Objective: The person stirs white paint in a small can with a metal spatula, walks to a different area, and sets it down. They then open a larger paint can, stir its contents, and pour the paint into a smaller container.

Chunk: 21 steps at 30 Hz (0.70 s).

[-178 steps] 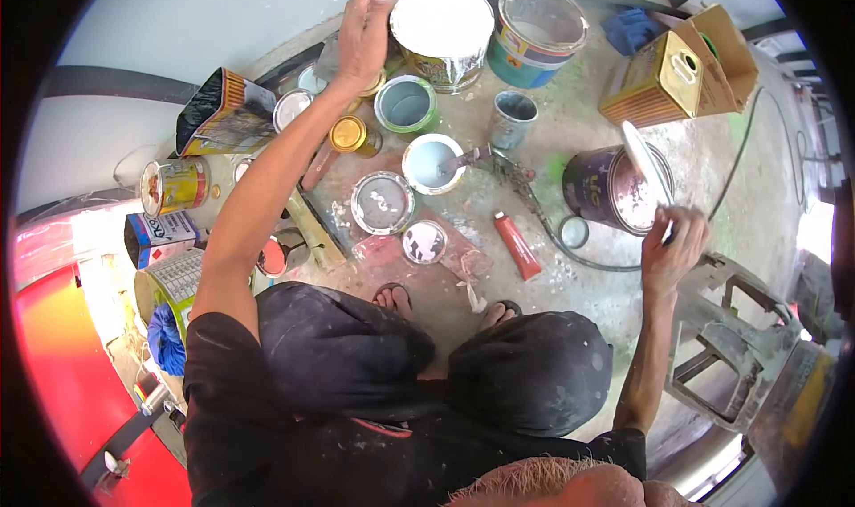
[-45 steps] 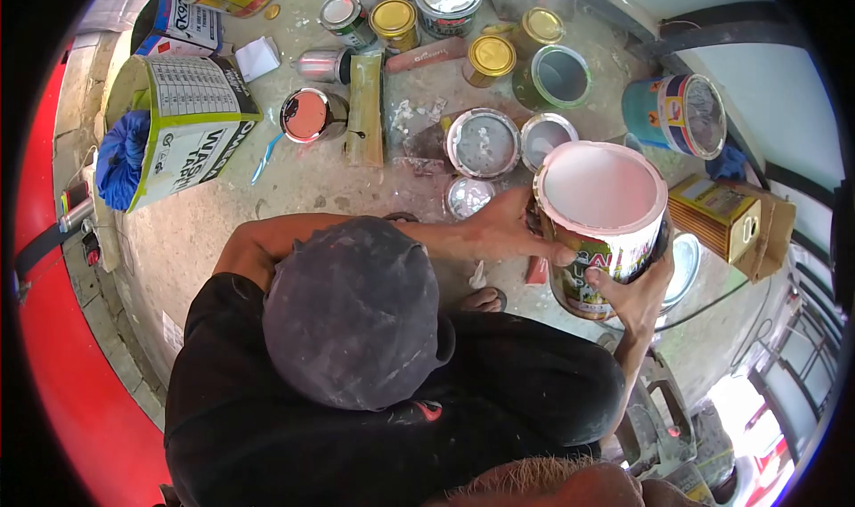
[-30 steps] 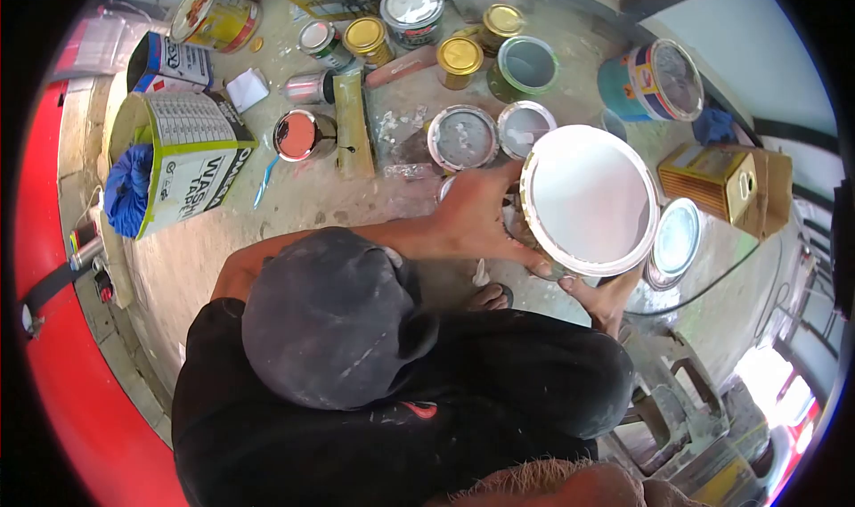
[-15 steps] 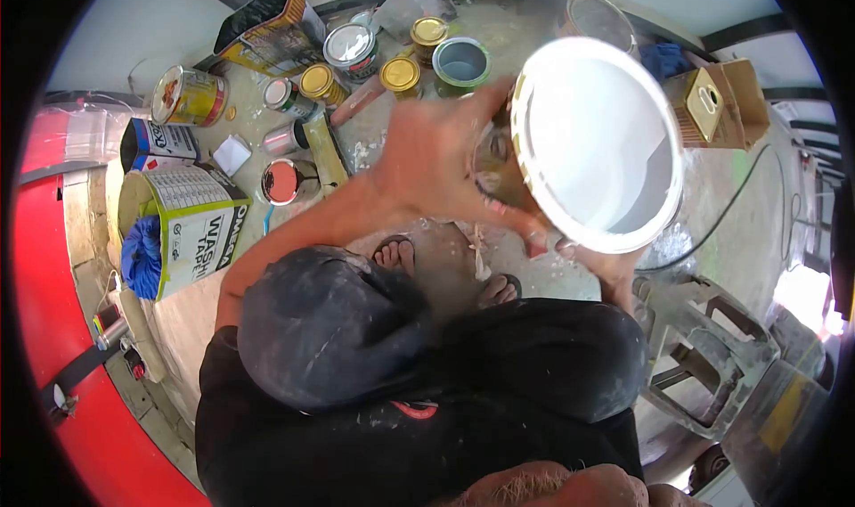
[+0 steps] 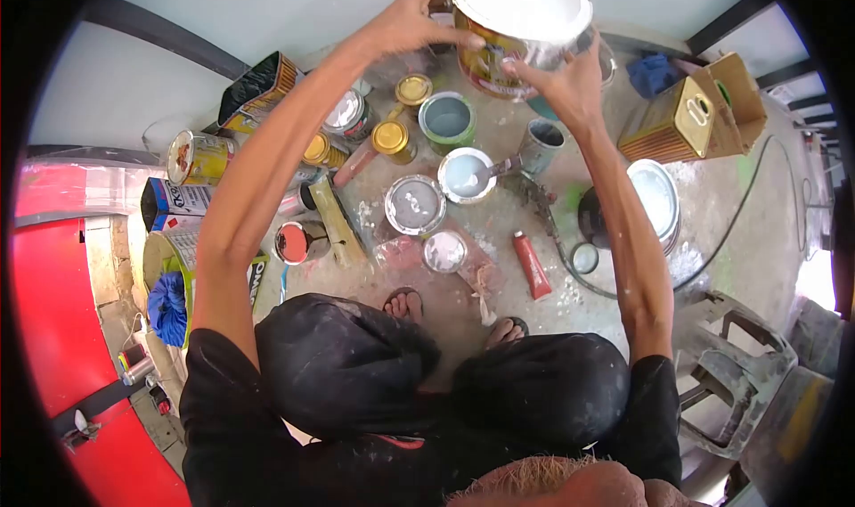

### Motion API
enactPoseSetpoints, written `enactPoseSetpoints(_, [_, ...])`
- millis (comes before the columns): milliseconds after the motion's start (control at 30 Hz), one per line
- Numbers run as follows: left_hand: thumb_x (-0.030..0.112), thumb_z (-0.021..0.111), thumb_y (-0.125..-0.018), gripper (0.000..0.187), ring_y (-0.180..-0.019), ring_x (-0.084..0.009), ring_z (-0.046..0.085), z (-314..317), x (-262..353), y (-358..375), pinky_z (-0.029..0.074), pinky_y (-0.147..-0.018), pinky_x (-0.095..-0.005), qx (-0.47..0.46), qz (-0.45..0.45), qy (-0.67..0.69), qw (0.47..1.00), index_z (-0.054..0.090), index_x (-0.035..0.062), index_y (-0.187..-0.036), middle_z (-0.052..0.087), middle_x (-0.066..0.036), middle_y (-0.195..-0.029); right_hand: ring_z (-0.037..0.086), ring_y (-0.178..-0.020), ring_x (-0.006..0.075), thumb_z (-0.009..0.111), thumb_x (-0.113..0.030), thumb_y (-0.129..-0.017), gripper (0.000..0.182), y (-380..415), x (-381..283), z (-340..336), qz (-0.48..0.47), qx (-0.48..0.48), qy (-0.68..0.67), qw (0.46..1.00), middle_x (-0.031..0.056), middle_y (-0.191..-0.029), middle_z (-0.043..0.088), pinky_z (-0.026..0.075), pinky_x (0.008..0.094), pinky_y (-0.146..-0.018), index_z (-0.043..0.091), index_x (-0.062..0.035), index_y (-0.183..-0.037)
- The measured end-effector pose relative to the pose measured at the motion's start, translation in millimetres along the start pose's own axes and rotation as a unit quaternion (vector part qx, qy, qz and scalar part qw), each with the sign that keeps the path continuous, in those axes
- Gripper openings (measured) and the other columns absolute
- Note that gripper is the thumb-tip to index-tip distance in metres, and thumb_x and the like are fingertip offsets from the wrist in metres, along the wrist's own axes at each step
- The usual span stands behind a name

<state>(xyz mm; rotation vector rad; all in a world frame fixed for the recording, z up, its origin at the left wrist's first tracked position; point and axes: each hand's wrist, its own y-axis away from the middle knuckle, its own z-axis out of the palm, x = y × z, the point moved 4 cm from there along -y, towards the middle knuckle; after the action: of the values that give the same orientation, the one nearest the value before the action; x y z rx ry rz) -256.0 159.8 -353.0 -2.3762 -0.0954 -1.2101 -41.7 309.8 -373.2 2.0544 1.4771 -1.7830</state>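
Left hand point(image 5: 417, 22) and right hand point(image 5: 570, 85) clamp the white-rimmed can point(image 5: 518, 38), which I see between them, beyond the green-sided tin point(image 5: 448, 122).

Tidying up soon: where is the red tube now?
In the head view, the red tube lies on the floor right of centre, between the right foot and small round lid.

Large paint can point(image 5: 497, 63): metal by its look, printed wall glossy, rim smeared with paint. Gold-lidded tin point(image 5: 391, 137): shiny, smooth metal. Square can point(image 5: 690, 119): metallic sheen on top. Open box point(image 5: 741, 97): matt brown cardboard. Red tube point(image 5: 532, 266): smooth, soft gloss. Stool point(image 5: 746, 364): apparently plastic, scuffed, dull. Trousers point(image 5: 343, 364): dark matt cloth, dusty. Floor point(image 5: 721, 191): hard, matt, paint-spattered. Blue bundle point(image 5: 167, 309): wrinkled; cloth or plastic, can't tell.
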Motion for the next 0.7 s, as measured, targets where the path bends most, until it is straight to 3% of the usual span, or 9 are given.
enactPoseSetpoints(100, [0.025, 0.098, -0.075, 0.108, -0.139, -0.0270, 0.053, -2.9, -11.0, 10.3, 0.042, -0.120, -0.0443, -0.005, -0.093, 0.209, 0.973, 0.036, -0.0021, -0.159, 0.057, -0.015, -0.149, 0.068, -0.119, 0.0294, 0.104, -0.036, -0.061, 0.113, -21.1, -3.1, 19.0, -0.001, -0.067, 0.069, 0.995, 0.0231, -0.132, 0.067, 0.055, 0.0412, -0.105, 0.041, 0.0133, -0.142])
enactPoseSetpoints(133, [0.015, 0.096, -0.077, 0.103, -0.144, -0.0249, 0.049, -5.6, -18.4, 14.6, 0.038, -0.123, -0.0445, -0.005, -0.102, 0.219, 0.970, 0.037, -0.0003, -0.159, 0.055, -0.013, -0.152, 0.072, -0.112, 0.0264, 0.105, -0.037, -0.060, 0.109, -22.8, -0.9, 25.8, -0.023, -0.018, 0.078, 0.997, 0.0210, -0.123, 0.072, 0.056, 0.0397, -0.099, 0.047, 0.0119, -0.138])
enactPoseSetpoints(233, [0.013, 0.097, -0.074, 0.104, -0.143, -0.0245, 0.049, -19.0, -30.2, 17.5, 0.038, -0.123, -0.0437, 0.003, -0.126, 0.190, 0.974, 0.038, 0.0001, -0.159, 0.054, -0.013, -0.153, 0.068, -0.112, 0.0324, 0.096, -0.038, -0.070, 0.089, -26.4, -10.4, 37.4, -0.099, 0.051, 0.057, 0.992, 0.0200, -0.121, 0.069, 0.055, 0.0384, -0.102, 0.057, 0.0083, -0.136])
enactPoseSetpoints(267, [0.011, 0.096, -0.074, 0.103, -0.143, -0.0244, 0.049, -22.7, -26.5, 20.3, 0.039, -0.123, -0.0424, 0.007, -0.135, 0.175, 0.975, 0.039, -0.0005, -0.158, 0.054, -0.013, -0.153, 0.054, -0.138, 0.0370, 0.105, -0.031, -0.053, 0.125, -25.4, -9.0, 41.5, 0.007, -0.020, -0.009, 1.000, 0.0237, -0.144, 0.059, 0.044, 0.0436, -0.117, 0.039, 0.0047, -0.153])
enactPoseSetpoints(367, [0.012, 0.096, -0.075, 0.100, -0.141, -0.0241, 0.051, -29.0, -24.2, 28.7, 0.041, -0.121, -0.0415, 0.023, -0.149, 0.148, 0.977, 0.040, -0.0013, -0.157, 0.056, -0.013, -0.152, 0.056, -0.136, 0.0333, 0.102, -0.036, -0.061, 0.121, -25.0, -4.5, 53.7, 0.088, -0.130, -0.005, 0.988, 0.0227, -0.152, 0.053, 0.044, 0.0412, -0.117, 0.036, 0.0026, -0.155])
enactPoseSetpoints(467, [0.013, 0.097, -0.075, 0.100, -0.139, -0.0233, 0.053, -20.2, -51.1, 29.0, 0.044, -0.118, -0.0402, 0.005, -0.139, 0.180, 0.974, 0.041, -0.0003, -0.157, 0.057, -0.012, -0.149, 0.072, -0.108, 0.0243, 0.103, -0.034, -0.065, 0.098, -17.2, 22.7, 66.1, 0.107, -0.129, 0.008, 0.986, 0.0205, -0.120, 0.073, 0.057, 0.0377, -0.097, 0.051, 0.0106, -0.136])
enactPoseSetpoints(567, [0.013, 0.097, -0.075, 0.100, -0.137, -0.0225, 0.054, -3.6, -74.4, 22.1, 0.045, -0.117, -0.0387, 0.000, -0.164, 0.249, 0.954, 0.041, 0.0005, -0.158, 0.058, -0.012, -0.148, 0.073, -0.103, 0.0222, 0.099, -0.025, -0.072, 0.080, -8.1, 39.9, 75.2, 0.004, -0.024, -0.146, 0.989, 0.0179, -0.115, 0.075, 0.058, 0.0356, -0.093, 0.057, 0.0083, -0.131])
enactPoseSetpoints(600, [0.013, 0.097, -0.076, 0.100, -0.137, -0.0223, 0.054, -3.1, -81.2, 16.2, 0.045, -0.117, -0.0386, -0.002, -0.158, 0.235, 0.959, 0.041, 0.0007, -0.158, 0.058, -0.012, -0.148, 0.073, -0.100, 0.0214, 0.096, -0.017, -0.076, 0.067, -11.5, 39.6, 69.8, 0.011, -0.077, -0.056, 0.995, 0.0162, -0.114, 0.076, 0.058, 0.0350, -0.092, 0.062, 0.0064, -0.128])
enactPoseSetpoints(700, [0.011, 0.096, -0.077, 0.099, -0.138, -0.0217, 0.053, 1.6, -87.6, 2.2, 0.045, -0.117, -0.0385, -0.007, -0.130, 0.223, 0.966, 0.041, 0.0011, -0.158, 0.058, -0.011, -0.147, 0.072, -0.104, 0.0223, 0.098, -0.020, -0.073, 0.075, -16.7, 54.6, 64.8, 0.043, -0.090, -0.069, 0.993, 0.0167, -0.119, 0.075, 0.058, 0.0358, -0.094, 0.060, 0.0074, -0.131])
